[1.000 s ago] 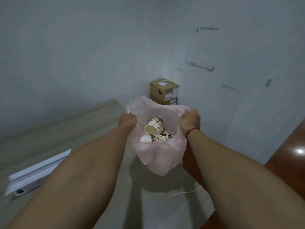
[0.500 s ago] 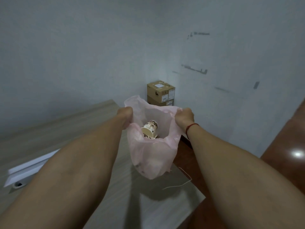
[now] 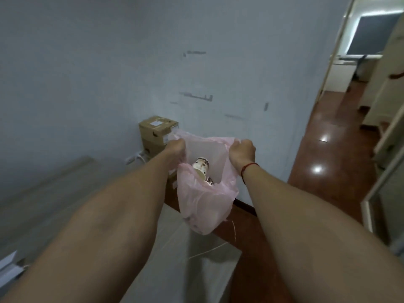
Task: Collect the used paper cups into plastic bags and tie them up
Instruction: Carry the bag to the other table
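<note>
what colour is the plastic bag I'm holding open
Pale translucent pink; the plastic bag shows best in the head view, the only one here.

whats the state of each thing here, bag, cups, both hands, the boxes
plastic bag: mouth open, untied, hanging from both hands
paper cups: inside the bag, top one tipped over
left hand: grips the bag's left rim
right hand: grips the bag's right rim
cardboard boxes: stacked by the wall, top one closed

Both arms outstretched; left hand (image 3: 176, 147), right hand (image 3: 242, 150) fisted, gripping pink bag (image 3: 203, 206) rim.
</note>
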`<state>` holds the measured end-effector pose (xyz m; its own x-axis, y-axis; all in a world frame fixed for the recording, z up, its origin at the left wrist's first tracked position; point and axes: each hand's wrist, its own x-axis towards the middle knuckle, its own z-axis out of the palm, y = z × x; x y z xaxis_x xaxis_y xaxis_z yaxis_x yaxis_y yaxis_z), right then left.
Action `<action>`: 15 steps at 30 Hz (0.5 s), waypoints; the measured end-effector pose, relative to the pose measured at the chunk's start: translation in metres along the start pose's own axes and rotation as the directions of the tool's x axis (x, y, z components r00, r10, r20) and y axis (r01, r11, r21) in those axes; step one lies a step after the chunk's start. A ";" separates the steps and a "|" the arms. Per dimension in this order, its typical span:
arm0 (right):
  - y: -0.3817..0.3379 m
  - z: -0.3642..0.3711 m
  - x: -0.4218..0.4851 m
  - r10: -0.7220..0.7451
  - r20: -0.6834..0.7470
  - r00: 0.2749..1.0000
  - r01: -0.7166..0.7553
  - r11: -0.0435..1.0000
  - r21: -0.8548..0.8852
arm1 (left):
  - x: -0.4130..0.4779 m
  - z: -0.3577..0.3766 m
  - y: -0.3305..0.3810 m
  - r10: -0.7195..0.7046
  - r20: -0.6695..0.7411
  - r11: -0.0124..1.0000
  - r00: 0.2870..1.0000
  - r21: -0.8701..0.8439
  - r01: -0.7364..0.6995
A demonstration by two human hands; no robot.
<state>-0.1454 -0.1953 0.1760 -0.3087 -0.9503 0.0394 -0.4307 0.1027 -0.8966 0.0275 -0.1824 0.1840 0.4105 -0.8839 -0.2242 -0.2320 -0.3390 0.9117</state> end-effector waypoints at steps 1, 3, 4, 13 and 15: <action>0.008 -0.012 0.004 0.024 -0.037 0.999 -0.024 1.000 0.002 | -0.002 0.013 0.006 0.007 0.030 1.000 1.000 0.007 -0.007; 0.023 -0.038 0.013 0.068 -0.100 0.993 -0.067 0.998 0.012 | -0.008 0.043 0.021 0.031 0.101 0.999 0.994 0.016 -0.032; 0.030 -0.053 0.017 0.089 -0.128 0.988 -0.087 0.996 0.020 | -0.010 0.060 0.029 0.054 0.131 0.998 0.990 0.025 -0.058; 0.117 -0.228 0.047 0.228 -0.399 0.888 -0.212 0.974 0.084 | -0.087 0.251 0.102 0.186 0.337 0.976 0.923 0.043 -0.213; 0.141 -0.273 0.050 0.263 -0.440 0.859 -0.243 0.965 0.103 | -0.114 0.297 0.112 0.200 0.397 0.967 0.895 0.068 -0.246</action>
<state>-0.4529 -0.1483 0.1716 -0.7514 -0.6598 -0.0084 -0.2527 0.2995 -0.9200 -0.3074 -0.2149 0.2095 -0.0294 -0.9875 -0.1548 -0.3851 -0.1317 0.9134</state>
